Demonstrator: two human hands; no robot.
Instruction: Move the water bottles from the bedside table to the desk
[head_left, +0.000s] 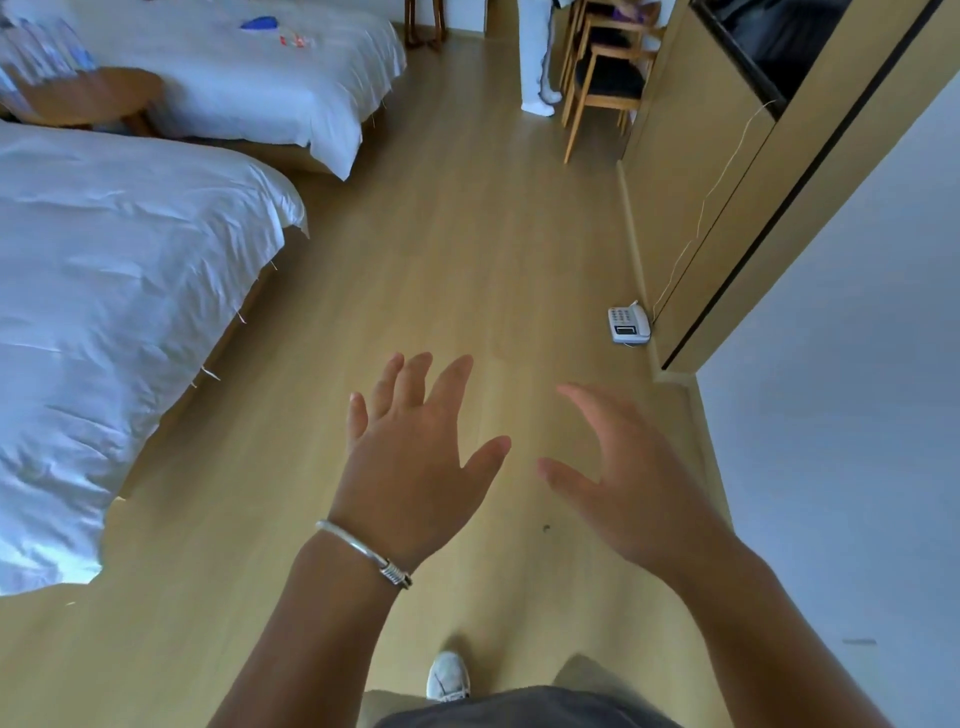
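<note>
Light wood floor (441, 249) mid-frame, two white-sheeted beds (119, 291) at left, wooden chairs (602, 78) upper right, tan cabinet (691, 171) and pale wall (841, 415) at right, white telephone (629, 322) on floor.

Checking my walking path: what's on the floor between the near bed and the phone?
Bare wood floor between bed and phone, in the head view.
</note>
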